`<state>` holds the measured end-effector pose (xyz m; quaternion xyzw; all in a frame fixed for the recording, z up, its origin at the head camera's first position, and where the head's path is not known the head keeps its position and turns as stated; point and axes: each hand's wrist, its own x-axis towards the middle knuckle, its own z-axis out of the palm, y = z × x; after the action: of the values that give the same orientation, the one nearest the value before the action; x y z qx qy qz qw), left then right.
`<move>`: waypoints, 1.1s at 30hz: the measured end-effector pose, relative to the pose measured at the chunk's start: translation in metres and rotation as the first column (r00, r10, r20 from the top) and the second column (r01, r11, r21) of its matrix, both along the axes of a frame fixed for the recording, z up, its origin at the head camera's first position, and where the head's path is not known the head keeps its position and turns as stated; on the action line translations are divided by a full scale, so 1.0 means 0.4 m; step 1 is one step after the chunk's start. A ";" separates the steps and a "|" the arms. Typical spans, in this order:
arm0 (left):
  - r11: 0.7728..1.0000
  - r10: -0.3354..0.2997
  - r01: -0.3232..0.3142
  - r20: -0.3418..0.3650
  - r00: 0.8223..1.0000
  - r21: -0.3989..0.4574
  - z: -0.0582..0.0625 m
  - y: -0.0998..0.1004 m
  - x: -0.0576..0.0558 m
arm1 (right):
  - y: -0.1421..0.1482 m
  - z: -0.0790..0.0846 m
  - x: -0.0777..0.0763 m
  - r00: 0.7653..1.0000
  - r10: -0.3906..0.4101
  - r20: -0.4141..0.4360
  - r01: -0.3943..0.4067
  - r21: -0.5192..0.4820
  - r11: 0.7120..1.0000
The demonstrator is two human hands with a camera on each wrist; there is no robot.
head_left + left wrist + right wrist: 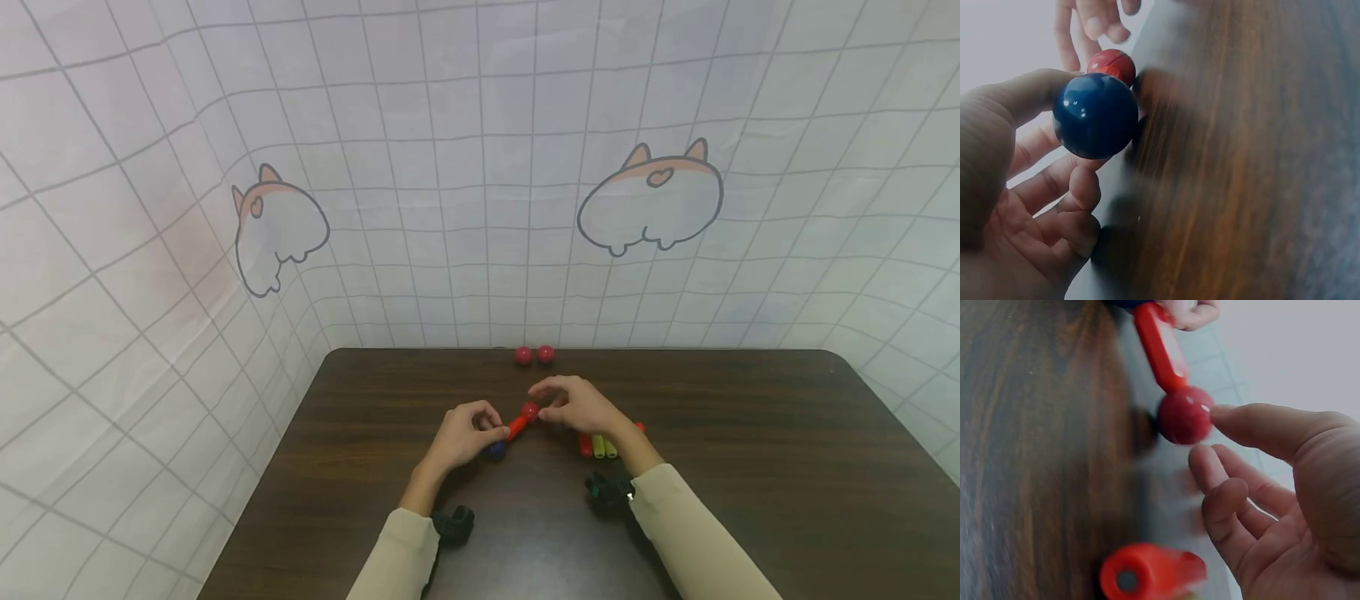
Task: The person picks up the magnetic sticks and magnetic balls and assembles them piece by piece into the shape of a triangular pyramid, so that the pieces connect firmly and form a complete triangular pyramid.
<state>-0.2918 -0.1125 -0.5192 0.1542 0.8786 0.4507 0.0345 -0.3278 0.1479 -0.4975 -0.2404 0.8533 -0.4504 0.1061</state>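
A short red rod (517, 427) joins a dark blue ball (1095, 116) at one end and a red ball (1185, 415) at the other. The left hand (463, 435) pinches the rod close to its blue end, thumb on the near side. At the other end, the right hand (576, 408) has its thumb tip right at the red ball, its other fingers loosely bent and apart from it. In the left wrist view the blue ball hides most of the rod.
Two red balls (534, 355) lie at the table's back edge by the gridded cloth (450, 283). Under the right forearm lie a red rod (586, 446) and two yellow-green rods (604, 447), with another red piece (640, 427) beside them. The dark wooden table (345, 467) surrounds everything.
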 end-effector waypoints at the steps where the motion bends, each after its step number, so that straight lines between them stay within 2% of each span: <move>1: 1.000 -0.004 0.004 0.004 1.000 0.000 0.001 0.001 0.001 | 0.007 0.002 0.002 1.000 -0.017 -0.009 0.017 -0.011 1.000; 9: 0.998 -0.043 0.043 0.000 0.999 -0.038 0.009 0.009 0.000 | 0.103 0.024 0.030 0.993 -0.106 -0.057 0.104 -0.052 0.993; 16: 0.995 -0.063 0.062 -0.015 0.998 -0.078 0.011 0.012 0.002 | 0.201 0.029 0.061 0.981 -0.188 -0.051 0.186 -0.044 0.982; 22: 0.994 -0.063 0.061 -0.026 0.998 -0.090 0.007 0.012 0.002 | 0.276 0.025 0.096 0.975 -0.213 -0.065 0.212 -0.013 0.977; 27: 0.994 -0.059 0.057 -0.015 0.998 -0.088 0.008 0.011 0.003 | 0.321 0.008 0.113 0.981 -0.183 -0.067 0.185 0.026 0.982; 33: 0.995 -0.056 0.057 0.016 0.998 -0.083 0.010 0.010 0.006 | 0.344 -0.004 0.123 0.997 -0.069 -0.024 0.070 0.037 0.997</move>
<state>-0.2892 -0.1087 -0.5151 0.1743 0.8916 0.4137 0.0598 -0.2788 0.2856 -0.4991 -0.2137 0.8705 -0.4351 0.0853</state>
